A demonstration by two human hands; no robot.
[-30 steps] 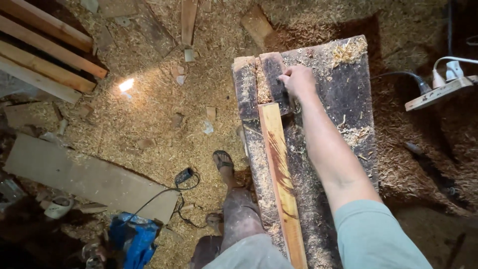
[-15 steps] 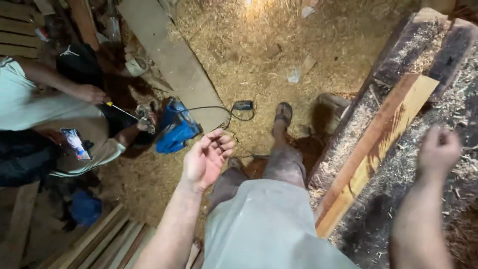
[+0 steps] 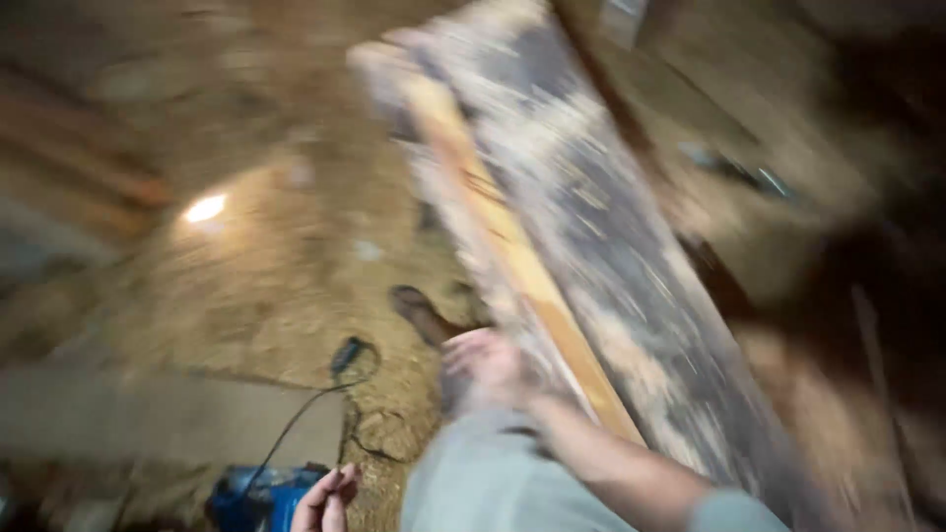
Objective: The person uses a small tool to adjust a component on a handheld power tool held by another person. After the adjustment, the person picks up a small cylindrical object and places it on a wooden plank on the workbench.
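The whole view is smeared by motion. A narrow orange plank (image 3: 517, 256) lies along the left edge of a wide dark slab (image 3: 631, 256) dusted with sawdust. My right hand (image 3: 483, 366) reaches in from the lower right and sits at the near end of the plank; blur hides whether it grips anything. My left hand (image 3: 325, 498) shows at the bottom edge with fingers loosely bent and nothing in it, just right of a blue power tool (image 3: 258, 493). My grey trouser leg (image 3: 473, 483) and sandalled foot (image 3: 419, 313) are below the plank.
Sawdust covers the floor (image 3: 246, 296), with a bright light spot (image 3: 205, 209) on it. A black cable (image 3: 301, 419) runs from the blue tool to a small dark plug (image 3: 347, 351). A pale flat board (image 3: 148, 424) lies at lower left. Dark clutter fills the right side.
The view has swung back from the other person on the left to the slab. My right hand has come to the plank's near end; my left hand has dropped to the bottom edge.
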